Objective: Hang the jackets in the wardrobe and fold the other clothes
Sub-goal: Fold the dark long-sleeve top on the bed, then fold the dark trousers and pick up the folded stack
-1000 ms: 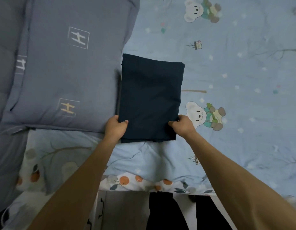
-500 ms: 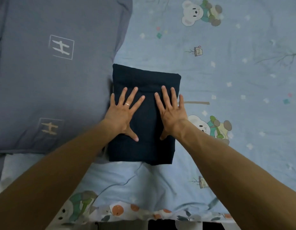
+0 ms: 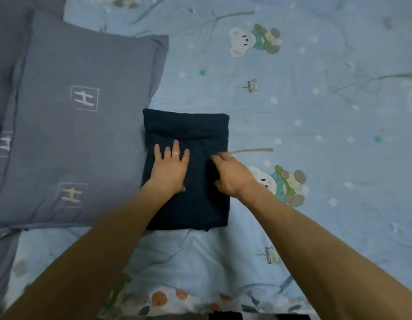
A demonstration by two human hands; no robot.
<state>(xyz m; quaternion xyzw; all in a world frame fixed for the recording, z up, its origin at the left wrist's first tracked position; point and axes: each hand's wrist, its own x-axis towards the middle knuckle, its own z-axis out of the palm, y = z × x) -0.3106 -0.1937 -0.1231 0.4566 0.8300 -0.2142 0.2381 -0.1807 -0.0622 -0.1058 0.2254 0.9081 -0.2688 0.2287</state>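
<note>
- left hand (image 3: 169, 168) flat on folded dark navy garment (image 3: 195, 132), fingers straight and spread, palm down, ring on one finger; nothing grasped
- right hand (image 3: 232, 175) on garment's 3 o'clock side, motion-blurred; fingers look extended toward 10 o'clock, can't tell if pinching the cloth
- garment: neat rectangle, long axis 12 to 6, lying on light blue bedsheet (image 3: 315, 125) with bear print
- grey-blue pillow (image 3: 80, 135) at garment's 9 o'clock, edge touching or just beside garment
- cartoon bear (image 3: 281, 183) on sheet at 3 o'clock of right hand, another bear (image 3: 253, 40) at 1 o'clock, well apart from garment
- both bare forearms enter from 6 o'clock
</note>
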